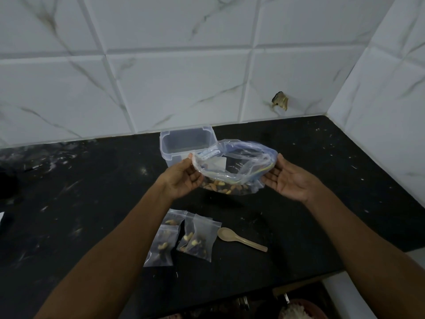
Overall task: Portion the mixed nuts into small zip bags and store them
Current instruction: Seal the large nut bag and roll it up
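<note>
A large clear zip bag [232, 164] with mixed nuts [226, 187] in its bottom hangs above the black counter [92, 203], its mouth spread wide. My left hand [181, 179] pinches the bag's left rim and my right hand [291, 180] holds the right rim. Several small zip bags [184, 238] holding nuts lie flat on the counter below my hands. A beige spoon [241, 241] rests to their right, bowl up.
An open clear plastic container [186, 143] stands by the tiled wall behind the big bag. The wall meets a side wall at the right corner. Below the counter's front edge at bottom right sits a bowl of white food [299, 310].
</note>
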The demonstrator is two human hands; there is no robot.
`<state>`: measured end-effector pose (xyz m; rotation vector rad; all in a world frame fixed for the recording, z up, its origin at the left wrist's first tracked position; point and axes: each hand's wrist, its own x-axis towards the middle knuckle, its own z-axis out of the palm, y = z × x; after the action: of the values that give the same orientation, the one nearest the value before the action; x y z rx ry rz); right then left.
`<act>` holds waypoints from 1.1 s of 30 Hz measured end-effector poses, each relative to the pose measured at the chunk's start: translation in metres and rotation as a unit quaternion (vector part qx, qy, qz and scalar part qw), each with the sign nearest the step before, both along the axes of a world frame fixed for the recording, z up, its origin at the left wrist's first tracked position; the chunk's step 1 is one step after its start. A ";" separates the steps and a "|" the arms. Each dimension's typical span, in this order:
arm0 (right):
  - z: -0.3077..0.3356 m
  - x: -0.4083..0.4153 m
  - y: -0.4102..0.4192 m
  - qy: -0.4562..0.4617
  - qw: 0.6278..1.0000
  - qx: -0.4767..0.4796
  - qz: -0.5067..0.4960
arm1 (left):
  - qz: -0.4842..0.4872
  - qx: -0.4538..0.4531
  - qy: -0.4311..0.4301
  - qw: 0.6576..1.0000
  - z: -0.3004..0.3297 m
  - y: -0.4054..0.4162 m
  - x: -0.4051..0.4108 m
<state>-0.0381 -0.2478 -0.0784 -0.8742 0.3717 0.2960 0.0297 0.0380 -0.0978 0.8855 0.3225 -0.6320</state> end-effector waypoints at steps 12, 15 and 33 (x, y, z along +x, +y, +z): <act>0.003 0.003 0.000 0.009 0.997 -0.066 0.030 | -0.053 0.051 -0.045 0.996 0.010 -0.005 -0.002; 0.002 0.008 -0.002 0.041 0.985 -0.164 0.025 | -0.097 0.103 -0.059 0.988 0.012 -0.003 -0.002; 0.001 0.012 0.016 -0.004 0.686 -0.728 -0.001 | 0.023 0.516 -0.294 0.804 0.023 -0.018 0.006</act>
<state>-0.0264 -0.2321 -0.0779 -2.4631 0.5910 -0.0936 0.0359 0.0202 -0.0746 2.0608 0.0934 -0.0462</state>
